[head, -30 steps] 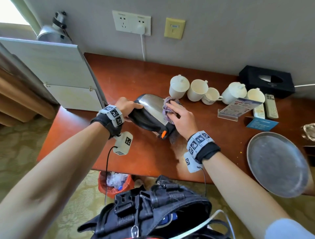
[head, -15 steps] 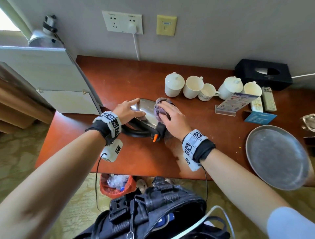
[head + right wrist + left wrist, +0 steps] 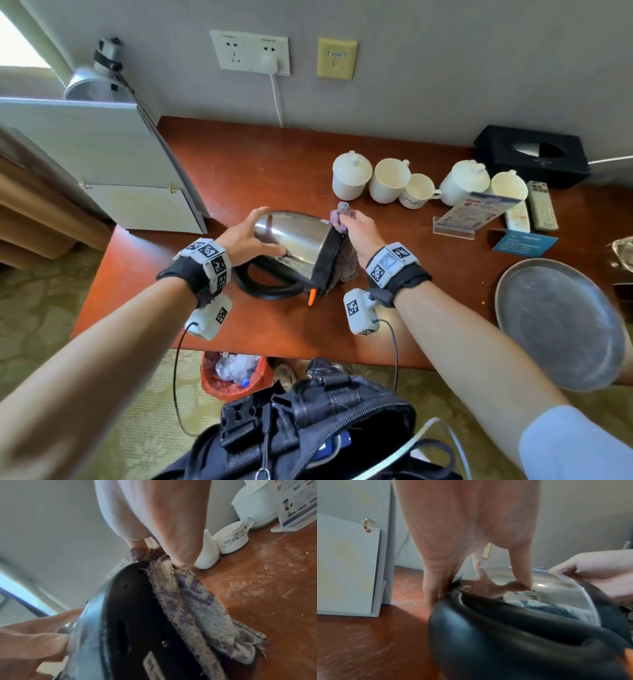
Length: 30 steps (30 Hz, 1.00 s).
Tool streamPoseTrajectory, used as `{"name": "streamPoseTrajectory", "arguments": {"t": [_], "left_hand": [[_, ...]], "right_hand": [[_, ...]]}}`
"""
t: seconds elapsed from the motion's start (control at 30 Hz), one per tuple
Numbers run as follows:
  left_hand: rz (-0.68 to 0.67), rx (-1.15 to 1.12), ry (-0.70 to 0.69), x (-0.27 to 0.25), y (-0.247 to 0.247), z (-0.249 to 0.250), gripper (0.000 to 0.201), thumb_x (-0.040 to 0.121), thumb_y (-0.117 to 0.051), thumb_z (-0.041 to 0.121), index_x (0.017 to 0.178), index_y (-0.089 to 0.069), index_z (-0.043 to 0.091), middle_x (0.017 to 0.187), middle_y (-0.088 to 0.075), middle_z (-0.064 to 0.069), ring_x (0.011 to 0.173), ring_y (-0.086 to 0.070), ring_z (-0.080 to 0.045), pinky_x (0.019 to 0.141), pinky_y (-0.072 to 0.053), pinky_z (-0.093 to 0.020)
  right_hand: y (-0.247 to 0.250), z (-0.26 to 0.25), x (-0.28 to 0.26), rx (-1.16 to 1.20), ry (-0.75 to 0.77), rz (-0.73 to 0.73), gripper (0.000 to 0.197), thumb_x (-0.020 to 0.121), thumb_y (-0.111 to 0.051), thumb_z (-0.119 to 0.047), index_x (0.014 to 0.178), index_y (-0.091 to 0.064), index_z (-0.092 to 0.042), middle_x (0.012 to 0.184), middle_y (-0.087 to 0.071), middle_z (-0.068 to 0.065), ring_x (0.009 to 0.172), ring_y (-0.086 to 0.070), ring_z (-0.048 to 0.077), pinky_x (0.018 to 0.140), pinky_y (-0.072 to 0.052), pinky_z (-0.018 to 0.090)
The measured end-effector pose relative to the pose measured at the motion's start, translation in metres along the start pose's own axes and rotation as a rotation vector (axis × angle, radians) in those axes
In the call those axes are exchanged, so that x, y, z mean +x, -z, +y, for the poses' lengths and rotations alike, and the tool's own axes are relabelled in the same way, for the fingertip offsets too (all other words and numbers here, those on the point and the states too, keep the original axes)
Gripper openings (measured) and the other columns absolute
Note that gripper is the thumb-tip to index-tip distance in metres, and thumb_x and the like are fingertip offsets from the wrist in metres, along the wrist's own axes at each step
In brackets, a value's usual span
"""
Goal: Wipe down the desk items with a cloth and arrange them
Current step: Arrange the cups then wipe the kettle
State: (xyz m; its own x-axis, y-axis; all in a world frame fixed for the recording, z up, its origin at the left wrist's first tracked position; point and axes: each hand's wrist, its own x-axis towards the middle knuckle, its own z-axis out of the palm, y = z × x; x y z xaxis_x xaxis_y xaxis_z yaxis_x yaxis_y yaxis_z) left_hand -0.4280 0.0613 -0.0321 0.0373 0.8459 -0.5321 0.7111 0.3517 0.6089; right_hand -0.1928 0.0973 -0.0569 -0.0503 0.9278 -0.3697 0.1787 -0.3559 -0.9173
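With the kettle (image 3: 294, 245) lying on its side near the front middle of the worktop (image 3: 239, 164), steel body pointing toward the person's left and black base facing right, both hands are on it; left hand (image 3: 245, 236) sits over the narrow top end, fingers (image 3: 522, 573) spread and fairly straight, tips pressing the polished steel, thumb down by the black handle (image 3: 496, 635); not a closed grasp, more a steadying press; right hand (image 3: 359, 229) grips a bunched purple-and-white cloth (image 3: 192, 601) at the upper edge of the base, fingers curled round the wad; cloth hangs down flat against the black underside (image 3: 133, 615) and its lower end reaches the worktop; orange tab (image 3: 312, 296) on the kettle points toward the front edge; handle loop rests on the wood on the near side; behind the kettle, near the wall, a row of white cups (image 3: 388, 180), two of them lidded; just right of those a slanted acrylic card stand (image 3: 476, 212), a remote (image 3: 542, 205) and a blue card (image 3: 524, 242); black tissue box (image 3: 531, 154) against the wall at the back right; round metal tray (image 3: 561, 325) at the right front, well apart from the kettle; pale streaks and specks show on the wood right of the cloth in the right wrist view; red bin (image 3: 233, 377) on the floor under the front edge.
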Motion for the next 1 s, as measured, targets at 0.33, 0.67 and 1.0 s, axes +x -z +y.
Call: {"name": "streamPoseTrajectory", "arguments": {"t": [0.33,0.67,1.0], "left_hand": [[-0.084,-0.123,-0.018,0.033,-0.048,-0.011,0.125,0.047,-0.090,0.060,0.141,-0.008,0.064,0.117,-0.064,-0.014,0.105,-0.063,-0.031,0.100,-0.050,-0.046],[-0.028,-0.028,-0.022,0.028,-0.059,0.041,0.108,0.069,-0.043,0.094,0.157,-0.002,0.046,0.120,-0.064,0.000,0.139,-0.033,-0.027,0.111,-0.034,-0.045],[-0.008,0.019,0.025,0.031,-0.056,0.050,0.094,0.086,-0.053,0.074,0.160,-0.010,0.034,0.151,-0.047,-0.011,0.139,-0.042,-0.034,0.113,-0.036,-0.040]], "right_hand": [[0.018,-0.009,-0.030,-0.151,0.210,0.010,0.019,0.096,-0.043,-0.003,0.093,-0.063,0.000,0.069,-0.057,-0.004,0.057,-0.046,0.006,0.067,-0.042,0.023],[0.031,0.047,-0.081,-0.691,0.460,0.088,0.041,0.100,-0.048,-0.019,0.141,-0.052,-0.017,0.156,-0.038,0.001,0.145,-0.029,0.030,0.117,-0.026,0.039],[0.053,0.022,-0.036,-0.185,0.176,0.067,0.031,0.102,-0.048,-0.015,0.131,-0.059,-0.017,0.116,-0.061,-0.007,0.105,-0.057,0.005,0.090,-0.038,0.010]]}}
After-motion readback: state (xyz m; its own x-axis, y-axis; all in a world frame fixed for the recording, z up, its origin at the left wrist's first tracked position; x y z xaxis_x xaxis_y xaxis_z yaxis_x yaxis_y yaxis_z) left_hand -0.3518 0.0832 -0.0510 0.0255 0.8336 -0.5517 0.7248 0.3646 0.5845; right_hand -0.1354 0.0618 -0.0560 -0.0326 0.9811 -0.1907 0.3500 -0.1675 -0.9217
